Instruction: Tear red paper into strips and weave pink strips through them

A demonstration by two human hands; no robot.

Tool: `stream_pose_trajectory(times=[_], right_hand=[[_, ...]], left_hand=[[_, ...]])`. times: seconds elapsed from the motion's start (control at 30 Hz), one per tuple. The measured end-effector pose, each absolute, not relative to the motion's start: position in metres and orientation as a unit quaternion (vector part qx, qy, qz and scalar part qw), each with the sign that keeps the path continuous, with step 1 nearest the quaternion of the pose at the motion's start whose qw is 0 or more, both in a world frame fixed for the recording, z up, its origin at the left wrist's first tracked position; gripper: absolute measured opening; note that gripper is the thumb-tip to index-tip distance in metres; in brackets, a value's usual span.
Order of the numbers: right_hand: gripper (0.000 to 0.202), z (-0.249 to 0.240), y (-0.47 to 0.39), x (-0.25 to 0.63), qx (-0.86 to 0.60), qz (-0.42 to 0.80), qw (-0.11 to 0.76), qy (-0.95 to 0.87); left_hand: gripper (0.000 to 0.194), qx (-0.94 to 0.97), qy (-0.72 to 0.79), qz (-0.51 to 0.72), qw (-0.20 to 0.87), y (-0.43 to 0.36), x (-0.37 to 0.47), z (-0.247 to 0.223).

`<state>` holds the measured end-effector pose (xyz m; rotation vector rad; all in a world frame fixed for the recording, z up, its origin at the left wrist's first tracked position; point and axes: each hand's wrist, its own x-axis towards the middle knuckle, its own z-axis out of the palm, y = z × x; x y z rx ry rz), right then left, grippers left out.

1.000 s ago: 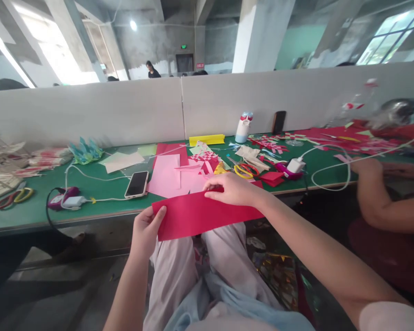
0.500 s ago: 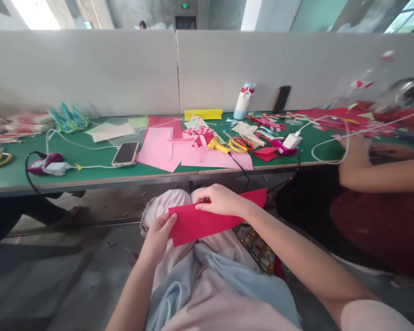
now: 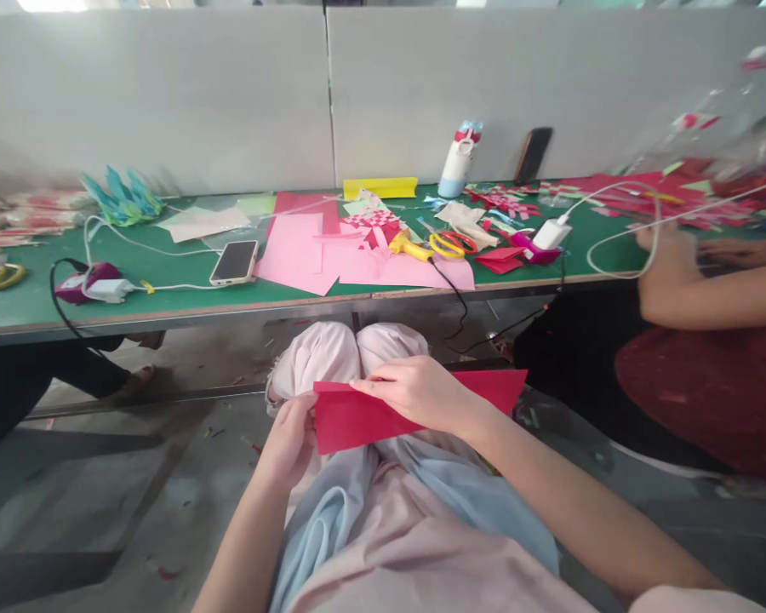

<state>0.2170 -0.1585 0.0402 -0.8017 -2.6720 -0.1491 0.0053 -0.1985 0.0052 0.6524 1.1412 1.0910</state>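
A red paper sheet [image 3: 357,419], folded along its upper edge, lies across my lap above my knees. Its left end is pinched in my left hand [image 3: 292,436], whose fingertips are partly hidden by the paper. My right hand [image 3: 414,390] grips the upper edge near the middle, thumb and fingers close together. Beyond my right wrist the sheet's right end [image 3: 501,385] sticks out. On the green table [image 3: 281,296] ahead are pink sheets [image 3: 294,255], a yellow glue gun [image 3: 409,247] and orange-and-yellow scissors [image 3: 450,244].
A phone [image 3: 234,262] and a purple plug adapter [image 3: 89,283] with white cables lie on the left of the table. A white bottle [image 3: 458,162] stands near the grey partition [image 3: 185,102]. At the right, another person's arm [image 3: 708,289] rests on the table edge.
The view has tilted down a little. The red sheet's right end reaches further right, and my right hand lies flatter along its upper edge. My left hand has turned slightly.
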Motion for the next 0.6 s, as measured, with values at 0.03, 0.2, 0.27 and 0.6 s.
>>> stream_pose_trajectory(times=[0.03,0.2,0.27,0.6], right_hand=[[0.032,0.043,-0.161,0.217,-0.277,-0.073,0.178,-0.941],[0.031,0.057,-0.17,0.213,-0.267,-0.134,0.195,-0.934],[0.032,0.062,-0.173,0.212,-0.265,-0.15,0.204,-0.93],[0.04,0.075,-0.171,0.208,-0.364,0.1,0.268,-0.887]], left_hand=[[0.029,0.292,0.498,0.488,0.654,-0.2,0.005,0.008],[0.037,0.378,0.473,0.493,0.625,-0.205,0.005,0.023],[0.038,0.398,0.478,0.497,0.605,-0.206,0.005,0.028],[0.032,0.466,0.56,0.508,0.459,-0.213,0.007,0.041]])
